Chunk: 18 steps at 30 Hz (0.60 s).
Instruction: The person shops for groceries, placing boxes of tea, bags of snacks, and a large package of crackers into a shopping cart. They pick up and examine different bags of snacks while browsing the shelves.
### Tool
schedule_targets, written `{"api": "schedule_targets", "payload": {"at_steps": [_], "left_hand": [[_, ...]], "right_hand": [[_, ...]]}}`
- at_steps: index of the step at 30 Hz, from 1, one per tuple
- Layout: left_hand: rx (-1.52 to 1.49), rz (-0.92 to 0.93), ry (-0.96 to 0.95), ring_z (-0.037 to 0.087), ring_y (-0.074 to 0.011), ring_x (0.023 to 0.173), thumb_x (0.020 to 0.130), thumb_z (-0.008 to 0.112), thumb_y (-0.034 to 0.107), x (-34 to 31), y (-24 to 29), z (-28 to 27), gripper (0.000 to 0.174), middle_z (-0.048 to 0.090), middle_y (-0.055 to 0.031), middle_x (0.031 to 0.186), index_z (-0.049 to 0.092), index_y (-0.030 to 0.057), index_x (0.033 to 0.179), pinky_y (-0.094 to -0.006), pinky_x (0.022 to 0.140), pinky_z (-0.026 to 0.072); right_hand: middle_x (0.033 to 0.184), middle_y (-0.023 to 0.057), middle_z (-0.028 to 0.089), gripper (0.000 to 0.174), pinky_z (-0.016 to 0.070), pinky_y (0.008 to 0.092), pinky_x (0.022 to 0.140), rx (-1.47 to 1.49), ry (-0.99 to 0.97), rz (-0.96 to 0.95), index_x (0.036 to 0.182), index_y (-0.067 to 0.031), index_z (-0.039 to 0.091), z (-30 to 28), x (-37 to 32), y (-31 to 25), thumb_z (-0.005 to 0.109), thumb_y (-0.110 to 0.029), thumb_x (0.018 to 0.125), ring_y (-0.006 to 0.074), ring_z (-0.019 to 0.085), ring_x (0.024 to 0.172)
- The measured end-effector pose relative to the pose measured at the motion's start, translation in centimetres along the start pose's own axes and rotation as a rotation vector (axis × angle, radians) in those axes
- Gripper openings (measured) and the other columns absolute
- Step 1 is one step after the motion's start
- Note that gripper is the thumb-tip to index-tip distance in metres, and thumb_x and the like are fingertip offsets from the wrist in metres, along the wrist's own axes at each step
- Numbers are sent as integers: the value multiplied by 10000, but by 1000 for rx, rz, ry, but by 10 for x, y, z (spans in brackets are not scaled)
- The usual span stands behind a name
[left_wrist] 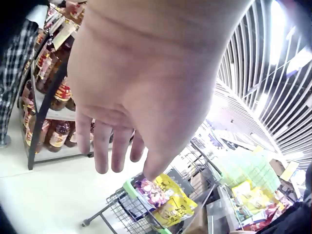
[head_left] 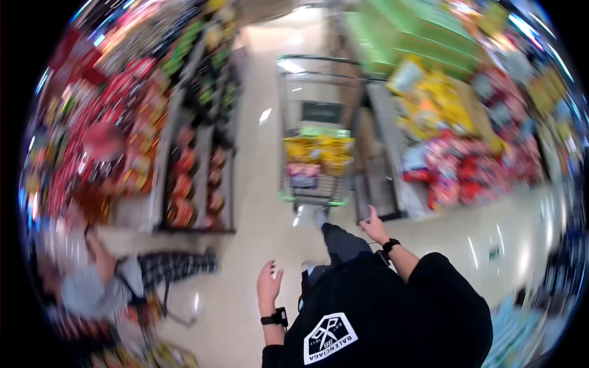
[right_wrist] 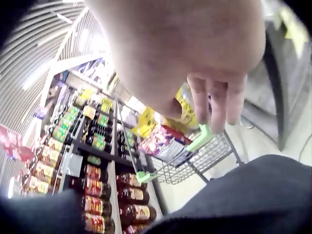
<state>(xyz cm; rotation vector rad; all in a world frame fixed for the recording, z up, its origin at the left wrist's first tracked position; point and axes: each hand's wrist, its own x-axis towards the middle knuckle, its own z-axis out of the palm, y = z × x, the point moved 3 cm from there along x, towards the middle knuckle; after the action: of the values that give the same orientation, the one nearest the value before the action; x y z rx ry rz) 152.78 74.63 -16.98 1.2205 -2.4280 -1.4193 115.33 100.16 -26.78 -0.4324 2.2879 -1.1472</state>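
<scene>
Both hands hold nothing. My left hand (head_left: pixel 269 287) hangs in the air left of my body; in the left wrist view its fingers (left_wrist: pixel 101 146) point down, loosely bent. On the other side, my right hand (head_left: pixel 374 227) is lifted beside the shelf corner, its fingers (right_wrist: pixel 218 100) relaxed. Ahead of me stands a wire shopping cart (head_left: pixel 311 199) with green handle corners. Yellow bags (head_left: pixel 334 153) and a pink-purple bag (head_left: pixel 303 174) lie inside it. In the right wrist view the fingers overlap the cart's green corner (right_wrist: pixel 201 139).
Shelves of bottles (head_left: pixel 182 199) line the aisle's left side. At right, a display holds yellow bags (head_left: pixel 438 104) and red bags (head_left: pixel 472 168) beneath green boxes (head_left: pixel 417 40). Another person in checked trousers (head_left: pixel 175 270) stands at lower left. Pale floor (head_left: pixel 257 122) runs along the aisle.
</scene>
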Motion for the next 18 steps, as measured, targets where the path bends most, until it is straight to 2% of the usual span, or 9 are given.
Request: {"api": "schedule_targets", "payload": {"at_steps": [2,3,5,6,10,13,15,17,18], "left_hand": [[65,-94,-39,646,-338,1078,891,668,339,-5,-8,2,524,648,-186,1224,556,68,1324,-428,921,517],[74,-52,-84,646,-338,1078,891,668,339,-11,-17,7,524,648,-186,1224,556,68,1324,-428,921,517],[466,-7,-243,635,-332,1122,883,674,344,-8,-28,12,534,646,-183,1242,558,80,1332,-438,941,511],[504,-12,-321,618,-332,1158,876,677,354,-11,-30,17,544,644,-184,1251,558,89,1336,-442,957,505],[316,67,-319,617,-342,1153,873,680,357,-19,-22,41,541,652,-180,1236,566,84,1326,-435,947,507],[349,87,-337,622,-344,1141,876,677,354,-29,-6,60,532,655,-180,1226,571,79,1319,-435,938,509],[350,85,-336,627,-346,1125,878,676,353,-37,1,72,525,657,-184,1217,574,76,1312,-434,928,513],[349,100,-366,629,-349,1120,882,674,353,-44,16,85,518,659,-187,1211,576,75,1307,-432,921,516],[351,111,-374,632,-348,1118,885,672,355,-47,23,92,513,660,-188,1211,577,75,1305,-432,917,517]], "right_hand": [[832,143,680,772,534,354,664,122,47,83,1505,-24,237,-31,-60,27,645,-117,856,212,663,717],[838,145,669,738,533,350,635,203,70,128,1481,-16,291,-45,-87,37,656,-122,848,209,654,689],[843,135,663,663,529,345,605,182,111,238,1432,-8,385,-74,-125,59,661,-121,840,197,644,659],[842,127,662,594,529,345,596,174,172,298,1382,-17,462,-89,-142,67,665,-121,834,192,643,646],[838,119,675,550,530,341,601,260,315,383,1348,-13,499,-133,-158,73,662,-116,832,191,652,655],[902,142,689,529,537,330,626,354,443,299,1316,7,521,-167,-124,73,682,-140,833,203,668,696],[968,172,695,525,542,333,688,253,575,103,1282,27,539,-186,-90,69,718,-179,834,231,687,791],[1063,198,685,587,534,358,795,178,631,-26,1290,26,537,-207,-50,58,764,-239,817,260,680,941],[1063,198,685,587,534,358,795,187,626,-33,1290,26,537,-216,-34,48,764,-239,817,260,680,941]]}}
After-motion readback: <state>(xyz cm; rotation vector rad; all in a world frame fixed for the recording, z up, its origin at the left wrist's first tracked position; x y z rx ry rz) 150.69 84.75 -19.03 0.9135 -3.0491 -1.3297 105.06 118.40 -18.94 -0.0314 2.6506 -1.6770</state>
